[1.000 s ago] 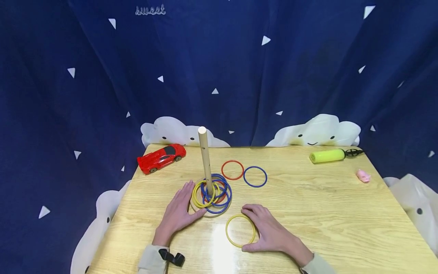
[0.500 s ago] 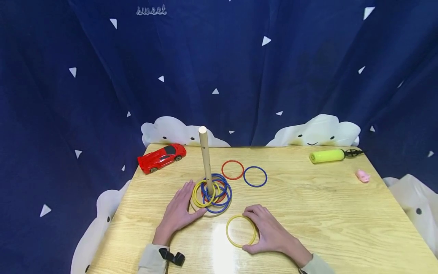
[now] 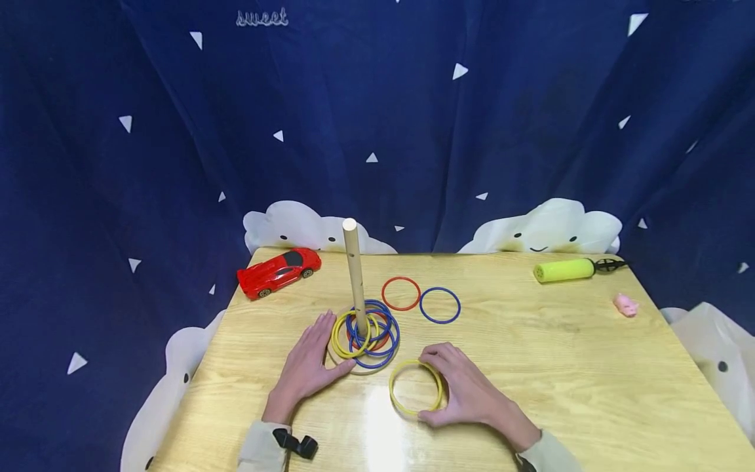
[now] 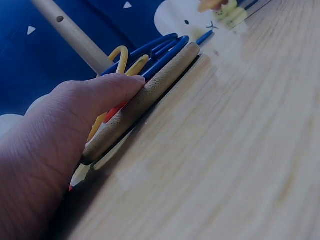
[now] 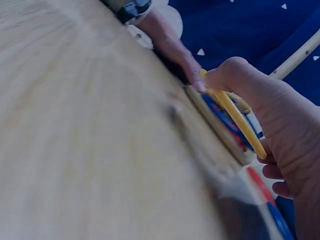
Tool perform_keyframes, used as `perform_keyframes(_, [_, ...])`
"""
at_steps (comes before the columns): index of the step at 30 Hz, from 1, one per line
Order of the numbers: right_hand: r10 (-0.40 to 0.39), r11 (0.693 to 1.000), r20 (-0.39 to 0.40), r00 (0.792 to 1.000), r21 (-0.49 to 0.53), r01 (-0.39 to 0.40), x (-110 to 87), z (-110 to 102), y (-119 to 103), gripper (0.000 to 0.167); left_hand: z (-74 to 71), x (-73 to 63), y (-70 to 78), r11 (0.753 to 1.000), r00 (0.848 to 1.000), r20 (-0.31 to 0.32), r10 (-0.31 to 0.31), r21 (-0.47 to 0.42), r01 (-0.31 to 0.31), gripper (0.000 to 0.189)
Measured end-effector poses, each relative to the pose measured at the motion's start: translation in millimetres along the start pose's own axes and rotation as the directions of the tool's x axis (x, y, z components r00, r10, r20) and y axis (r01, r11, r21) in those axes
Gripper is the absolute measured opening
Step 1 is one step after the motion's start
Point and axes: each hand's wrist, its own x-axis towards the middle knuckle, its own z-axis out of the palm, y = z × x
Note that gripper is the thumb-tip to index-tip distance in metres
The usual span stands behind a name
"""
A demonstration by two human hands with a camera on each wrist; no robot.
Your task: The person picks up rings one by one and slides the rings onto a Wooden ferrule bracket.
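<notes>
My right hand (image 3: pixel 463 388) pinches a yellow ring (image 3: pixel 391 394) between thumb and fingers, front right of the ring-toss stand. In the right wrist view the yellow ring (image 5: pixel 236 119) is held tilted above the table. The stand has an upright wooden peg (image 3: pixel 355 282) and a round wooden base (image 4: pixel 150 95). Several blue, yellow and red rings lie around the peg's foot, among them a blue ring (image 3: pixel 398 332). My left hand (image 3: pixel 308 364) rests against the base's left side, fingers straight, thumb along its front edge by the rings.
A loose red ring (image 3: pixel 383 293) and blue ring (image 3: pixel 459 305) lie behind the stand, to its right. At the back left is a red toy car (image 3: pixel 278 273). A yellow-green pump (image 3: pixel 564 269) and small pink toy (image 3: pixel 626 304) lie at the far right. A blue curtain (image 3: pixel 377 118) hangs behind.
My right hand and the yellow ring have risen slightly off the table. My left hand and the stand have stayed in place.
</notes>
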Motion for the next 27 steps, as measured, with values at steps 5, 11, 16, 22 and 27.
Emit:
perform_keyframes(5, [-0.016, 1.000, -0.033, 0.999, 0.006, 0.016, 15.0, -17, 3, 0.092, 1.3, -2.4, -0.4, 1.000, 1.000, -0.010, 0.004, 0.007, -0.004, 0.112])
perform_keyframes(11, [0.002, 0.998, -0.064, 0.998, 0.064, 0.002, 42.0, -48, 8, 0.092, 0.7, -0.1, 0.2, 1.000, 1.000, -0.022, 0.004, 0.003, -0.004, 0.111])
perform_keyframes(16, [-0.022, 0.990, -0.116, 0.993, 0.135, 0.038, 67.4, -76, 5, 0.090, -0.9, -0.5, 0.4, 1.000, 1.000, 0.001, -0.008, -0.005, 0.008, 0.112])
perform_keyframes(22, [-0.090, 0.976, -0.194, 0.977, 0.180, 0.125, 99.4, -108, -5, 0.091, -0.4, -0.5, -0.8, 1.000, 1.000, 0.002, -0.006, 0.002, 0.006, 0.112])
perform_keyframes(27, [-0.152, 0.958, -0.232, 0.961, 0.205, 0.201, 122.6, -125, -13, 0.089, 0.5, -0.2, -2.4, 1.000, 1.000, 0.003, -0.005, 0.007, 0.005, 0.112])
